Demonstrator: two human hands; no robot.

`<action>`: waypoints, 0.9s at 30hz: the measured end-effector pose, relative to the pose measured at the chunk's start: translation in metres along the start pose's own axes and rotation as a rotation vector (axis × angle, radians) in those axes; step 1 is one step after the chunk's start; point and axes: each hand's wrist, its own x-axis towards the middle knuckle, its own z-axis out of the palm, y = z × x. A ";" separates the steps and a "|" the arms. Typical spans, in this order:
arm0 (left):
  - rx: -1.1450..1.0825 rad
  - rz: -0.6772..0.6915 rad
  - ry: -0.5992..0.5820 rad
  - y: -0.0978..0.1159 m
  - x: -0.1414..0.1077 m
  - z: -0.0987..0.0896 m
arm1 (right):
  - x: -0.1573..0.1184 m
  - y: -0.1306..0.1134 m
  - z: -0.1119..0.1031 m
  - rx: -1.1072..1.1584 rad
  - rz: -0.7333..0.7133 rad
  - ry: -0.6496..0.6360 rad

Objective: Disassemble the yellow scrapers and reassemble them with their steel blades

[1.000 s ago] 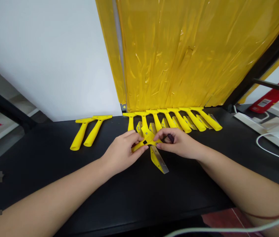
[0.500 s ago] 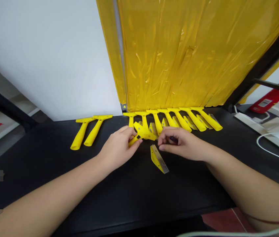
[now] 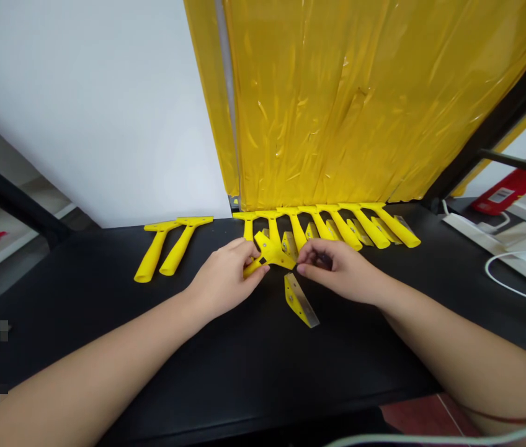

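My left hand [image 3: 228, 273] is closed round the handle of a yellow scraper [image 3: 273, 251], whose wide head points right. At the right end of that head is my right hand [image 3: 321, 264], its fingers curled and pinched together; what they hold, if anything, is hidden. Just below lies a yellow blade piece [image 3: 298, 301] with a metal edge, flat on the black table [image 3: 254, 372]. Several yellow scraper handles [image 3: 365, 225] stand in a row behind my hands, with more blade pieces [image 3: 358, 231] between them.
Two more yellow handles [image 3: 178, 248] lie to the left. A yellow plastic-wrapped panel [image 3: 337, 112] and a white panel [image 3: 105, 112] rise behind the table. On the right are a white power strip [image 3: 500, 251], cables and a red package [image 3: 518, 180].
My right hand has shifted slightly left, up to the end of the scraper's head. The dark object that showed in its fingers is now hardly visible. My left hand keeps its grip.
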 end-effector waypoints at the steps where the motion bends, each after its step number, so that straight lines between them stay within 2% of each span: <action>1: -0.020 0.030 -0.026 0.001 -0.001 0.000 | 0.001 0.000 -0.002 -0.008 -0.029 0.073; 2: -0.046 0.064 -0.061 0.002 -0.001 0.000 | 0.002 0.001 -0.002 -0.009 -0.052 0.123; 4: -0.110 0.138 -0.149 0.005 -0.003 0.000 | 0.003 0.003 -0.002 0.021 -0.069 0.141; 7: -0.168 0.226 -0.244 0.009 -0.005 0.000 | 0.005 0.007 0.002 0.133 -0.053 0.046; 10: -0.174 0.267 -0.252 0.012 -0.007 0.000 | 0.004 0.008 0.008 0.209 -0.045 -0.032; 16: -0.172 0.318 -0.248 0.013 -0.008 0.000 | 0.001 0.010 0.015 0.232 -0.043 -0.052; 22: -0.169 0.313 -0.262 0.015 -0.009 0.000 | 0.002 0.008 0.016 0.273 -0.010 -0.064; 27: -0.164 0.304 -0.292 0.016 -0.010 0.000 | 0.001 0.003 0.018 0.244 0.004 -0.123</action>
